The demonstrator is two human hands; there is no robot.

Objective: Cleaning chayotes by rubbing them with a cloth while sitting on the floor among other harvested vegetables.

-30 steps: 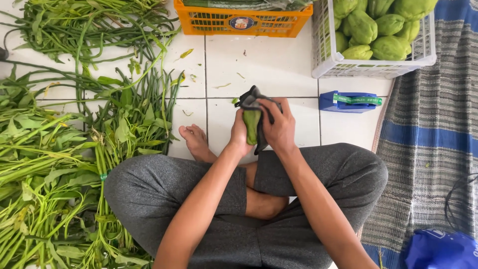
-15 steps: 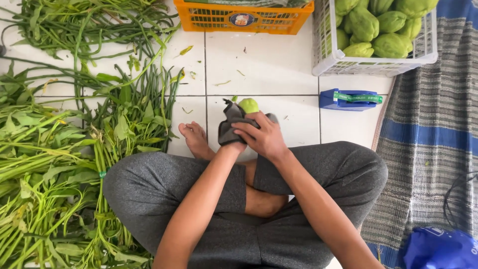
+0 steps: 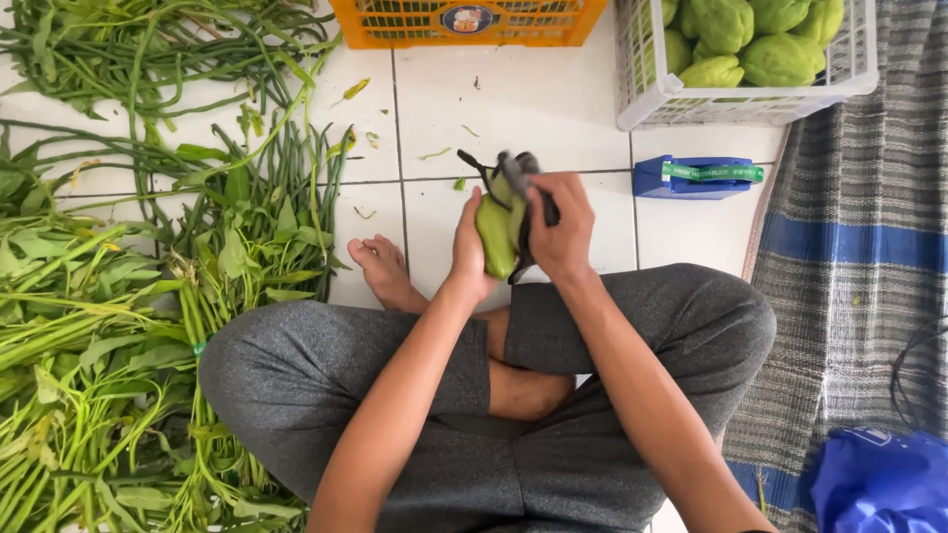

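A pale green chayote sits between both hands above my crossed legs. My left hand cups its left side. My right hand presses a dark grey cloth against the chayote's right side and top. The cloth hides part of the fruit. A corner of the cloth sticks out up and to the left.
A white basket of chayotes stands at the top right, an orange crate at the top centre. A blue tape dispenser lies on the tiles. Leafy greens and long beans cover the left. A striped mat lies right, with a blue bag.
The chayote and cloth have been turned in my hands: half a second ago the fruit's tip showed above the cloth, now its long side faces up and the cloth wraps its right side.
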